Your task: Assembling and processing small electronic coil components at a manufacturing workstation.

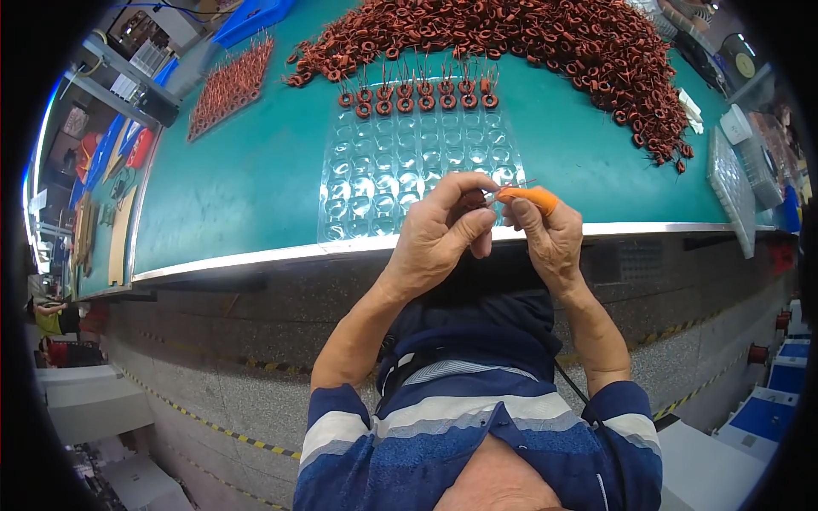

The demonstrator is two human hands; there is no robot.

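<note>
My left hand [443, 230] and my right hand [545, 234] meet over the near edge of the green table [239, 187]. Between their fingertips is a small copper-wound ring coil [477, 200], mostly hidden by the fingers, with thin wire ends sticking out toward the right. An orange finger cot [530, 198] covers my right index finger. Just beyond my hands lies a clear plastic blister tray [417, 166]; its far rows hold several ring coils [417, 98] standing with leads up.
A big heap of loose reddish-brown ring coils [511, 38] spreads across the far side. A second batch of coils [230, 85] lies at the far left. Stacked clear trays [731, 183] sit at the right edge. A blue bin [251, 17] stands at the back.
</note>
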